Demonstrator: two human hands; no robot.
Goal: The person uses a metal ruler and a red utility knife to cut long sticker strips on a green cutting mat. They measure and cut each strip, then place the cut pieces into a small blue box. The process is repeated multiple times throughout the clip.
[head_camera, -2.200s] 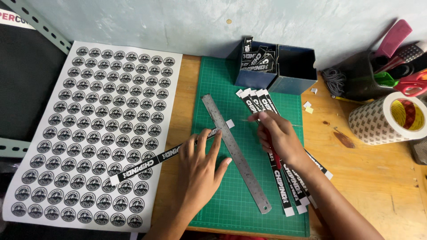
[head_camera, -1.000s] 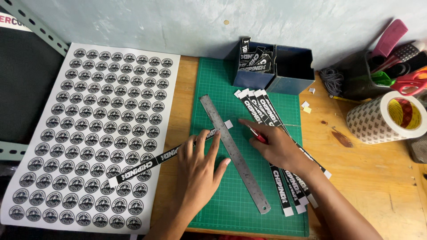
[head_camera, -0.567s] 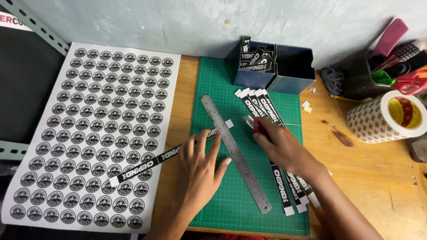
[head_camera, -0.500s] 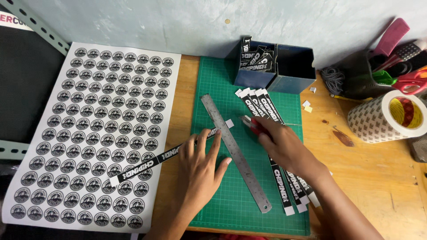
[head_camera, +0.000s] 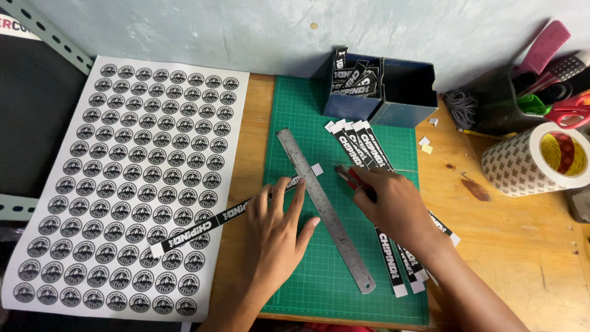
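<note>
A pale grey-blue painted wall runs along the far side, evenly lit. Below it stretches the light wooden counter, its grain showing at the right. A grey perforated metal strut crosses the far left corner diagonally.

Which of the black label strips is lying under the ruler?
The lone strip stretching left onto the sticker sheet, pinned by the left hand. The others lie fanned right of the ruler.

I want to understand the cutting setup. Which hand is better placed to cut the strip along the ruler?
Probably the right hand: it holds the red cutter beside the ruler, while the left hand presses the strip.
</note>
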